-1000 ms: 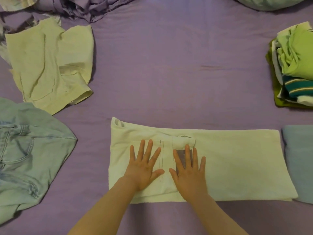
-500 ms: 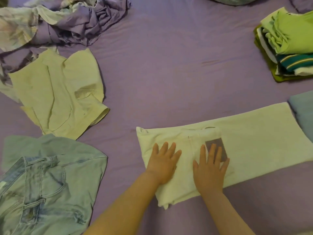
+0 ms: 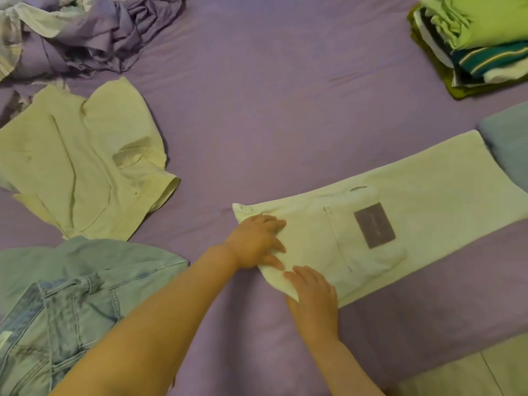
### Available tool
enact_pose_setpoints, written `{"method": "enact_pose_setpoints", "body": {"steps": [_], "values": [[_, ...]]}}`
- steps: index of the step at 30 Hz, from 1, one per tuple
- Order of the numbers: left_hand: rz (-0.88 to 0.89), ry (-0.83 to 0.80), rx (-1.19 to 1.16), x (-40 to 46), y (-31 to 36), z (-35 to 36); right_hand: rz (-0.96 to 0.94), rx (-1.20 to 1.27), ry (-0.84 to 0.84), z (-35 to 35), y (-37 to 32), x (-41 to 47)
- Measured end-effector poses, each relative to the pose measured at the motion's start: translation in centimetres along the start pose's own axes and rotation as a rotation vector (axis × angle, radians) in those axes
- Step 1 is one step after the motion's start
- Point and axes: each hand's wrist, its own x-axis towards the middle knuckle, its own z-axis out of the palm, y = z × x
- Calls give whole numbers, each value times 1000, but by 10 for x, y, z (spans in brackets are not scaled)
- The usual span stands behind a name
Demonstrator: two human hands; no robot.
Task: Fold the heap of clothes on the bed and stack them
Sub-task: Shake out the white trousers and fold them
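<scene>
Head view: left hand (image 3: 255,241) and right hand (image 3: 313,295) both pinching left end of white trousers (image 3: 414,201); folding step starting. Next probably lifting end toward right.

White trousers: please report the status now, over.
Left hand and right hand grip the white trousers at the waist end. Trousers lie flat. Nothing in the way.
</scene>
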Motion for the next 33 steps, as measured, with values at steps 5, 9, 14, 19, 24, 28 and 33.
{"method": "enact_pose_setpoints", "body": {"steps": [5, 9, 14, 19, 24, 28, 33], "values": [[-3, -9, -294, -1, -1, -30, 292, 677, -187, -69, 11, 15], [50, 17, -267, 9, 6, -68, 377, 862, -207, -133, 24, 33], [71, 72, -231, 53, 32, -125, 418, 904, -198, -199, 38, 47], [147, 50, -152, 105, 79, -168, 316, 625, -156, -253, 60, 56], [210, 115, -33, 154, 132, -195, 184, 202, -56, -271, 81, 63], [146, 195, 222, 190, 147, -221, 229, 416, 53, -289, 127, 66], [15, 304, 375, 238, 173, -227, 237, 576, 145, -315, 197, 82]]}}
